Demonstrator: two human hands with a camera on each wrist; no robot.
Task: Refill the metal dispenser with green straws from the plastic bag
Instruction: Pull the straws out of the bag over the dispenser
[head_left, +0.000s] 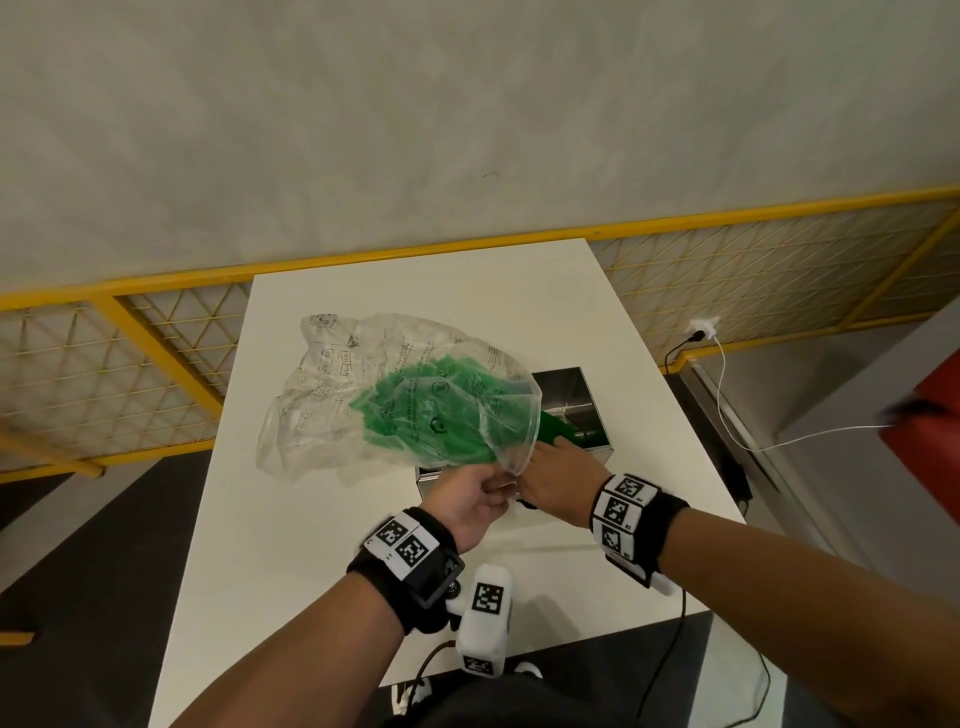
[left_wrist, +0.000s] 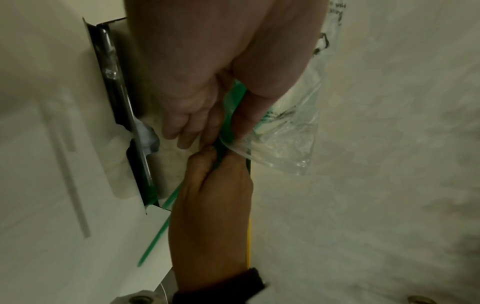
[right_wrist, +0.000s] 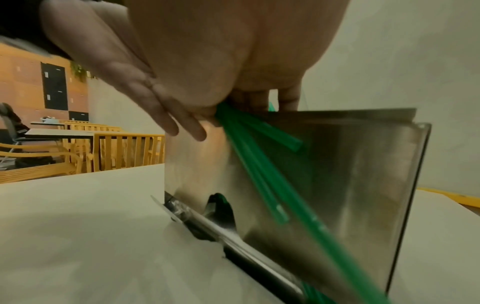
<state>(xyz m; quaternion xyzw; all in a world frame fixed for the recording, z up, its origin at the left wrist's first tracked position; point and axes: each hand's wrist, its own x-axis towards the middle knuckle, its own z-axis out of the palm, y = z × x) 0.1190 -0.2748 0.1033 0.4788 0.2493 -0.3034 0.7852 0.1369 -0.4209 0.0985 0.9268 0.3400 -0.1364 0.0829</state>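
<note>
A clear printed plastic bag (head_left: 363, 395) full of green straws (head_left: 431, 415) is held tilted above the white table (head_left: 322, 571). My left hand (head_left: 480, 491) pinches the rim of the bag's mouth (left_wrist: 272, 144) between thumb and fingers. At the mouth, my right hand (head_left: 550, 478) grips a bunch of green straws (right_wrist: 259, 164) that slant down in front of the open metal dispenser (head_left: 569, 395). The dispenser (right_wrist: 363, 174) stands just behind both hands, its steel wall shiny. In the left wrist view my right hand (left_wrist: 213, 185) closes round the straws, and one straw (left_wrist: 155, 234) sticks out beyond it.
A yellow mesh railing (head_left: 156, 343) runs behind the table. A white cable (head_left: 727, 410) hangs from a wall socket at the right, beside a red object (head_left: 930, 447). Wooden chairs (right_wrist: 116, 150) and tables show in the background of the right wrist view.
</note>
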